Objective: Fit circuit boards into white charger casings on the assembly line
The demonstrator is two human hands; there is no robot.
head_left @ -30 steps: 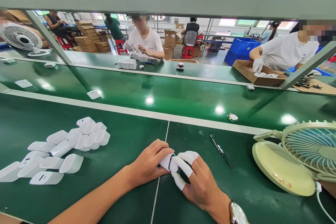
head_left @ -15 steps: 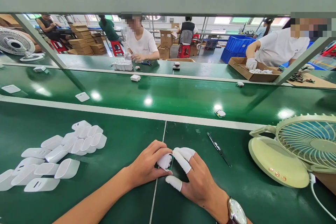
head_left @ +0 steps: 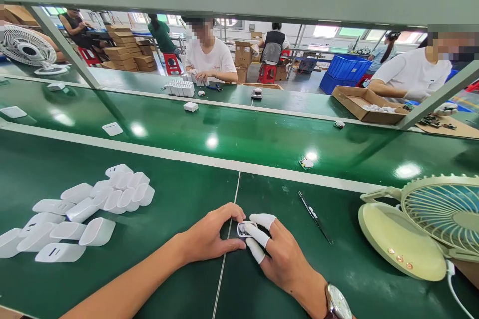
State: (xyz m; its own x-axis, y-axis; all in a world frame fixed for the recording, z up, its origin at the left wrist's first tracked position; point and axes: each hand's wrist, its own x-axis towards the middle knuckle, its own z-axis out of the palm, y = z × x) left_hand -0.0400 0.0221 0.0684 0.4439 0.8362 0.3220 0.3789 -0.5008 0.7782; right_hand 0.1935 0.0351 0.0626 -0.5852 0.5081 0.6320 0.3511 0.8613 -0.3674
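Note:
My left hand (head_left: 211,234) and my right hand (head_left: 279,256) meet near the front of the green bench (head_left: 187,279). Between them they pinch a small white charger housing (head_left: 244,229), its open end turned up toward me. White finger cots cover several fingertips of my right hand, and a wristwatch (head_left: 339,304) sits on that wrist. A heap of several white charger shells (head_left: 75,212) lies on the bench to my left, apart from both hands.
A cream desk fan (head_left: 415,229) lies at the right, with a thin dark tool (head_left: 315,217) beside it. A green conveyor belt (head_left: 239,134) carries small white parts beyond a white strip. Other people sit at the far bench with cardboard boxes (head_left: 368,104).
The white housing has been turned in my fingers, so its open end now faces up. Parts on the belt have shifted left. The person at the right has drawn a gloved hand out of the box.

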